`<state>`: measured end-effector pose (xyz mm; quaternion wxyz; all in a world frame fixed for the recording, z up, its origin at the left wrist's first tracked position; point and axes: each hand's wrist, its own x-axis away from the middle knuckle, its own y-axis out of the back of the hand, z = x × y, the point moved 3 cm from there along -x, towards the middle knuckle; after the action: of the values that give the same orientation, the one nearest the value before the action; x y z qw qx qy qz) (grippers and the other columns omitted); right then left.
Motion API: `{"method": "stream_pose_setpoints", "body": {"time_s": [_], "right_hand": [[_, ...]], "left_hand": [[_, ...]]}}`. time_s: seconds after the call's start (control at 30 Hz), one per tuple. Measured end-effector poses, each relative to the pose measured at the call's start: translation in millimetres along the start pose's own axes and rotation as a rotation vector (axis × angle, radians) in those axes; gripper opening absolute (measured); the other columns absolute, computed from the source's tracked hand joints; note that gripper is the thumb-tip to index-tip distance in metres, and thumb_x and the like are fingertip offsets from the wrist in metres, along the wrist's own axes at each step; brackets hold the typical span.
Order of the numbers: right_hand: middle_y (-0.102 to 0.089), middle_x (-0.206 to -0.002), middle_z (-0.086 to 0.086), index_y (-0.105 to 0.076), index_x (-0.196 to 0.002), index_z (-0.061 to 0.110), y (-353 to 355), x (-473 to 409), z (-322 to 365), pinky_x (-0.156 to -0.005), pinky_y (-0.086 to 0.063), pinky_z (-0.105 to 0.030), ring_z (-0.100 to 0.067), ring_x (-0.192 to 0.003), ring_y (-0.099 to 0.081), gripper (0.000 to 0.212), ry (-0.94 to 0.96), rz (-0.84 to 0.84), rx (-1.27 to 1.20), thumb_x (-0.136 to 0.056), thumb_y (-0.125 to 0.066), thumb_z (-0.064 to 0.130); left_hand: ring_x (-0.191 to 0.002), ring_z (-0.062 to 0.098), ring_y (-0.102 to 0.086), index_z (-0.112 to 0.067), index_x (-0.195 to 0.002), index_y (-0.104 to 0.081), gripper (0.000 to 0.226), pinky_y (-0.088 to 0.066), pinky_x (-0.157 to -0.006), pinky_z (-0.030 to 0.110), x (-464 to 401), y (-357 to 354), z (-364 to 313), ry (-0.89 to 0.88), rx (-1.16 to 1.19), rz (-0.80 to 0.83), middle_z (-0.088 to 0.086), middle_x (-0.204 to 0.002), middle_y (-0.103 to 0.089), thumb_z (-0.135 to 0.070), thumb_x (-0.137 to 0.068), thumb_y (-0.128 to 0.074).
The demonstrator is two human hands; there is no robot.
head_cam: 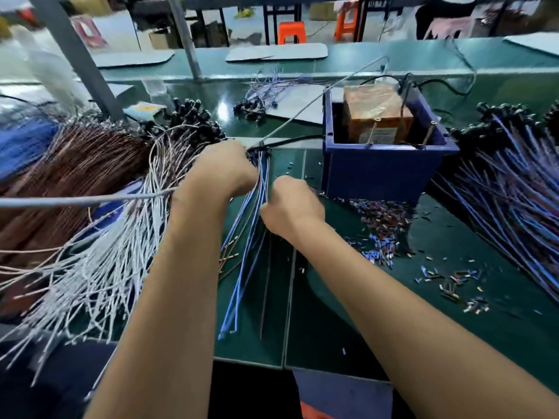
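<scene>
A small bundle of blue and dark wires [242,267] hangs from my two hands down toward the front edge of the green bench [332,313]. My left hand [222,170] grips the top of the bundle, where black caps [261,152] show past the knuckles. My right hand [292,207] is curled just below and to the right, pinching some of the blue wires. The fingertips of both hands are hidden behind the knuckles.
A big heap of white and brown wires [99,225] with black ends covers the left. A blue box [384,170] holding an orange block stands at centre right, with cut wire scraps [384,234] in front. Blue-wire bundles [511,201] lie at the right; a smaller bunch [266,95] lies farther back.
</scene>
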<state>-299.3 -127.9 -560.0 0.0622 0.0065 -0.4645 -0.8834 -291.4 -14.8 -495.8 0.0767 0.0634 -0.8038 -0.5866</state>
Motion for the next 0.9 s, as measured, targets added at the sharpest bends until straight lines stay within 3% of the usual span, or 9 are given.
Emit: {"method": "stream_pose_setpoints", "body": {"time_s": [0.1, 0.17, 0.27, 0.37, 0.43, 0.57, 0.67, 0.8, 0.9], "right_hand": [[-0.062, -0.079, -0.010, -0.051, -0.074, 0.009, 10, -1, -4, -0.064, -0.051, -0.034, -0.031, -0.066, -0.060, 0.028, -0.033, 0.042, -0.104, -0.095, -0.060, 0.024], [-0.070, -0.083, -0.022, -0.055, -0.082, 0.002, 14, 4, -9, -0.072, -0.063, -0.050, -0.039, -0.072, -0.071, 0.022, -0.049, 0.052, -0.353, -0.097, -0.057, 0.018], [-0.067, -0.081, -0.020, -0.048, -0.085, 0.007, 22, 14, -18, -0.056, -0.061, -0.042, -0.027, -0.055, -0.067, 0.018, -0.066, -0.024, -0.676, -0.100, -0.057, 0.010], [-0.060, -0.081, -0.001, -0.053, -0.087, 0.012, 32, 19, -28, -0.060, -0.043, -0.032, -0.017, -0.069, -0.054, 0.015, 0.034, -0.157, -0.449, -0.099, -0.060, 0.018], [-0.057, -0.079, 0.005, -0.052, -0.083, 0.018, 34, 24, -30, -0.060, -0.038, -0.029, -0.015, -0.072, -0.051, 0.020, 0.057, -0.123, -0.445, -0.101, -0.060, 0.021], [-0.066, -0.087, -0.009, -0.057, -0.088, 0.012, 36, 34, -37, -0.074, -0.054, -0.045, -0.035, -0.085, -0.064, 0.020, 0.047, -0.005, -0.400, -0.102, -0.060, 0.025], [-0.073, -0.084, -0.018, -0.058, -0.088, 0.006, 38, 46, -43, -0.075, -0.061, -0.056, -0.041, -0.075, -0.071, 0.022, 0.047, 0.095, -0.383, -0.102, -0.054, 0.022], [-0.075, -0.082, -0.013, -0.064, -0.083, 0.008, 39, 53, -45, -0.079, -0.061, -0.052, -0.037, -0.080, -0.071, 0.022, 0.062, 0.159, -0.279, -0.098, -0.056, 0.022], [-0.071, -0.082, -0.007, -0.061, -0.075, 0.018, 41, 50, -45, -0.075, -0.055, -0.036, -0.032, -0.084, -0.068, 0.027, 0.070, 0.151, -0.200, -0.098, -0.063, 0.032]], "left_hand": [[-0.091, 0.033, -0.058, -0.008, -0.110, -0.073, 0.032, -0.048, -0.079, 0.033, -3, -1, -2, 0.025, 0.034, -0.055, 0.017, -0.107, -0.070, -0.008, -0.088, -0.049], [-0.087, 0.032, -0.066, -0.005, -0.105, -0.073, 0.027, -0.052, -0.077, 0.032, -6, -7, -5, 0.049, 0.096, -0.044, 0.017, -0.099, -0.072, -0.010, -0.091, -0.050], [-0.067, 0.033, -0.074, 0.005, -0.096, -0.066, 0.028, -0.064, -0.070, 0.041, -14, -29, -14, 0.101, 0.384, 0.112, 0.021, -0.076, -0.073, -0.018, -0.101, -0.051], [-0.041, 0.025, -0.064, 0.000, -0.087, -0.060, 0.043, -0.055, -0.045, 0.029, -20, -51, -26, 0.156, 0.576, 0.203, 0.011, -0.050, -0.065, -0.038, -0.104, -0.052], [-0.038, 0.021, -0.060, -0.005, -0.079, -0.059, 0.040, -0.049, -0.043, 0.023, -23, -57, -29, 0.163, 0.554, 0.169, 0.005, -0.044, -0.061, -0.040, -0.098, -0.061], [-0.076, 0.032, -0.059, -0.013, -0.073, -0.052, 0.025, -0.039, -0.062, 0.029, -29, -55, -25, 0.147, 0.273, -0.059, 0.007, -0.070, -0.058, -0.027, -0.087, -0.067], [-0.083, 0.033, -0.051, -0.013, -0.071, -0.045, 0.024, -0.038, -0.074, 0.031, -31, -51, -23, 0.174, 0.227, -0.117, 0.005, -0.068, -0.048, -0.018, -0.082, -0.066], [-0.083, 0.032, -0.054, -0.011, -0.070, -0.046, 0.024, -0.040, -0.069, 0.030, -35, -49, -26, 0.178, 0.220, -0.106, 0.005, -0.068, -0.049, -0.012, -0.079, -0.069], [-0.079, 0.031, -0.061, -0.008, -0.073, -0.054, 0.016, -0.041, -0.061, 0.028, -33, -50, -26, 0.174, 0.190, -0.098, 0.009, -0.073, -0.059, -0.008, -0.074, -0.070]]}}
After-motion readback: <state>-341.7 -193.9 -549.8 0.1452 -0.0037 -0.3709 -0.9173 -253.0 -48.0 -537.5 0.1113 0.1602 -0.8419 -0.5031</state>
